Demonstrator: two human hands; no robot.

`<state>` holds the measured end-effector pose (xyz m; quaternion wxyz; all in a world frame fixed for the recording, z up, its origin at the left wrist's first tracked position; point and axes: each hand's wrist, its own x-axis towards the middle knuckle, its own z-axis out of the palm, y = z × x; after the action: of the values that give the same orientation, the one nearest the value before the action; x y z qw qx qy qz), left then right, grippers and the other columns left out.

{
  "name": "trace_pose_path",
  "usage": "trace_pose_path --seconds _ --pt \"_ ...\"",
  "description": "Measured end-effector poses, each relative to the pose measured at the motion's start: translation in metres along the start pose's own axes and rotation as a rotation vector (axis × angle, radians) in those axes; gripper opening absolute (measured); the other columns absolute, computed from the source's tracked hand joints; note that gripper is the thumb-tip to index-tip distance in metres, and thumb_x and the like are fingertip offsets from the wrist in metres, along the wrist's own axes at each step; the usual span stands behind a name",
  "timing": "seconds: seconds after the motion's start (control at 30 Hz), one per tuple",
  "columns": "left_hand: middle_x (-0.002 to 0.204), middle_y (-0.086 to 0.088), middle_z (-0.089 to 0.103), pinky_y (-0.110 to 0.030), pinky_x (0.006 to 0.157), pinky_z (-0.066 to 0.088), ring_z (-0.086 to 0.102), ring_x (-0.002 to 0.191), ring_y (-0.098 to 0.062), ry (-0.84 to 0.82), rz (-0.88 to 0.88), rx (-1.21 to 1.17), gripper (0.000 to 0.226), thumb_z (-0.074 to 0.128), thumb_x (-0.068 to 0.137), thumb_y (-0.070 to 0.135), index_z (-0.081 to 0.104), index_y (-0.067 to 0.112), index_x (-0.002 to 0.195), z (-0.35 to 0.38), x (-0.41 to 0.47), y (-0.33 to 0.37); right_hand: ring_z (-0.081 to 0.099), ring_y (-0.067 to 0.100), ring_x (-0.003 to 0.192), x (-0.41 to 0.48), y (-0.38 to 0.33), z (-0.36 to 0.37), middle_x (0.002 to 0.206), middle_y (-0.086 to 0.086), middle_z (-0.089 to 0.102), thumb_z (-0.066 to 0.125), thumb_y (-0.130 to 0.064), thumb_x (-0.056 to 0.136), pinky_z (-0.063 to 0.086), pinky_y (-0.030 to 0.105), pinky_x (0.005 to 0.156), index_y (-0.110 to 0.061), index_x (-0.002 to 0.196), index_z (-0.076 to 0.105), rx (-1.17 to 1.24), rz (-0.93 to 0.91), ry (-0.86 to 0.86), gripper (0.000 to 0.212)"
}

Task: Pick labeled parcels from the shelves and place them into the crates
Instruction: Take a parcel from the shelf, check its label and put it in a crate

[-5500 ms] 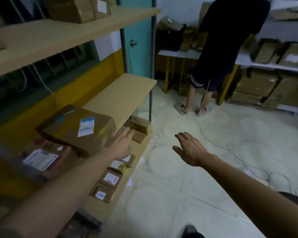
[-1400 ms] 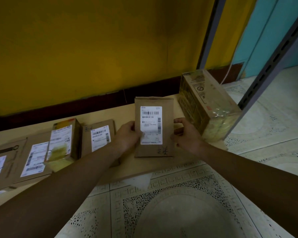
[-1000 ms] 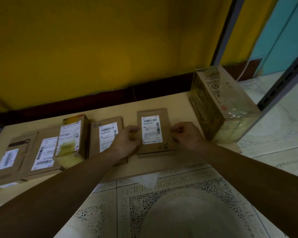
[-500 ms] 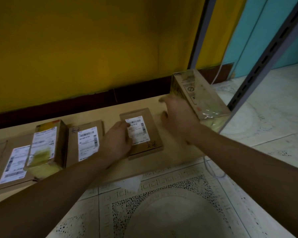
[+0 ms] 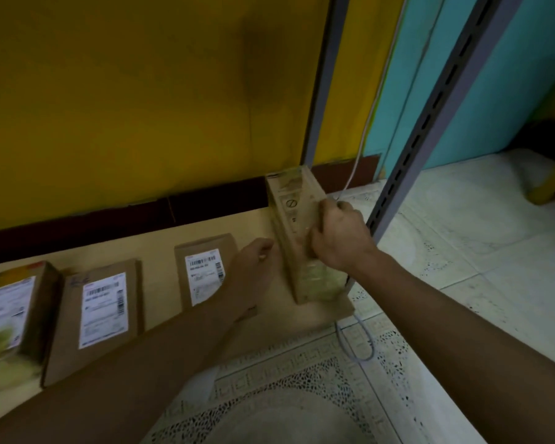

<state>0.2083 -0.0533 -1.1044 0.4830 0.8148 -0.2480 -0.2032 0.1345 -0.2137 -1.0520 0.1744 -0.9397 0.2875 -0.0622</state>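
Low shelf (image 5: 161, 229), yellow wall (image 5: 141, 91) behind: right hand (image 5: 340, 238) grips taped box (image 5: 297, 251) at frame centre; left hand (image 5: 253, 261) curled beside it, hold unclear; three labeled parcels (image 5: 202, 274) unpicked; no crate in view

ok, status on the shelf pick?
Right grip holds taped box at shelf end. Left grip beside it, contact unclear. Upright post close on right.

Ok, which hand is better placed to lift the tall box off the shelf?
Right. The right hand curls round the top of the box; the left hand sits beside its left face, with no visible grip.
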Motion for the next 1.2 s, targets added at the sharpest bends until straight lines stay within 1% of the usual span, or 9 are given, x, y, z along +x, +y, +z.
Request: trace_pose_path --seconds 0.1,0.2,0.3,0.43,0.57,0.77,0.87,1.03,1.2 --pt "0.116 0.001 0.071 -0.04 0.095 0.054 0.067 0.105 -0.017 -0.01 -0.181 -0.394 0.036 0.046 0.103 0.052 0.068 0.027 0.117 0.006 0.006 0.017 0.059 0.031 0.095 0.001 0.001 -0.001 0.118 0.01 0.059 0.056 -0.019 0.095 0.047 0.035 0.071 -0.013 0.142 0.044 0.302 -0.002 -0.022 0.049" --pt "0.122 0.005 0.068 -0.03 0.08 0.058 0.068 0.102 -0.007 -0.056 -0.163 -0.434 0.034 0.053 0.101 0.05 0.06 0.03 0.127 0.012 0.0 0.019 0.064 0.029 0.102 -0.001 0.007 0.004 0.122 0.006 0.063 0.057 -0.023 0.099 0.052 0.034 0.077 -0.016 0.144 0.045 0.485 0.125 -0.044 0.048" --pt "0.107 0.014 0.066 -0.013 0.058 0.052 0.066 0.077 0.01 -0.047 -0.091 -0.41 0.013 0.054 0.104 0.03 0.054 0.042 0.108 0.015 -0.008 0.021 0.067 0.027 0.102 -0.002 0.015 0.008 0.12 0.004 0.066 0.056 -0.025 0.1 0.057 0.046 0.092 -0.02 0.137 0.054 0.757 0.238 -0.054 0.037" --pt "0.107 0.018 0.067 -0.025 0.058 0.059 0.069 0.081 0.005 -0.042 -0.098 -0.551 0.013 0.058 0.102 0.037 0.056 0.046 0.111 -0.005 -0.014 0.026 0.068 0.03 0.101 -0.001 0.017 0.008 0.117 0.003 0.068 0.051 -0.023 0.105 0.058 0.056 0.085 -0.023 0.117 0.066 0.945 0.164 0.007 0.019" --pt "0.121 0.011 0.07 -0.048 0.075 0.064 0.071 0.103 -0.012 0.014 -0.079 -0.609 0.04 0.07 0.093 0.031 0.057 0.041 0.129 -0.029 -0.025 0.021 0.066 0.029 0.104 0.0 0.018 0.011 0.111 0.007 0.064 0.06 -0.014 0.102 0.059 0.046 0.087 -0.02 0.114 0.065 0.971 0.027 0.063 0.015" --pt "0.125 0.014 0.068 -0.053 0.085 0.061 0.069 0.111 -0.014 -0.034 0.007 -0.598 0.051 0.07 0.091 0.018 0.051 0.041 0.132 -0.065 -0.041 0.007 0.061 0.011 0.105 -0.004 0.01 0.015 0.138 0.002 0.052 0.076 -0.064 0.069 0.054 0.033 0.085 -0.037 0.157 0.023 1.052 0.176 -0.268 0.106" --pt "0.13 0.014 0.066 -0.057 0.089 0.058 0.068 0.115 -0.016 -0.081 0.07 -0.538 0.061 0.07 0.089 0.013 0.046 0.044 0.135 -0.079 -0.046 0.003 0.066 0.009 0.101 -0.007 0.01 0.021 0.113 -0.009 0.069 0.078 -0.061 0.066 0.05 0.046 0.105 -0.043 0.159 0.012 1.121 0.15 -0.399 0.115" --pt "0.143 0.029 0.044 -0.025 0.09 0.057 0.053 0.126 0.002 -0.102 0.269 -0.337 0.075 0.074 0.09 0.023 0.03 0.051 0.144 -0.089 -0.051 -0.001 0.068 0.02 0.113 -0.003 0.007 0.03 0.131 0.003 0.065 0.099 -0.032 0.054 0.055 0.045 0.099 -0.04 0.144 0.036 1.173 0.104 -0.306 0.11" --pt "0.135 0.008 0.046 -0.036 0.082 0.063 0.059 0.118 -0.018 0.086 0.191 -0.357 0.078 0.084 0.068 0.054 0.034 0.053 0.128 -0.088 -0.046 0.006 0.07 0.026 0.11 -0.005 0.0 0.032 0.13 0.008 0.063 0.102 -0.039 0.047 0.057 0.05 0.096 -0.027 0.143 0.052 1.173 0.048 -0.246 0.109"
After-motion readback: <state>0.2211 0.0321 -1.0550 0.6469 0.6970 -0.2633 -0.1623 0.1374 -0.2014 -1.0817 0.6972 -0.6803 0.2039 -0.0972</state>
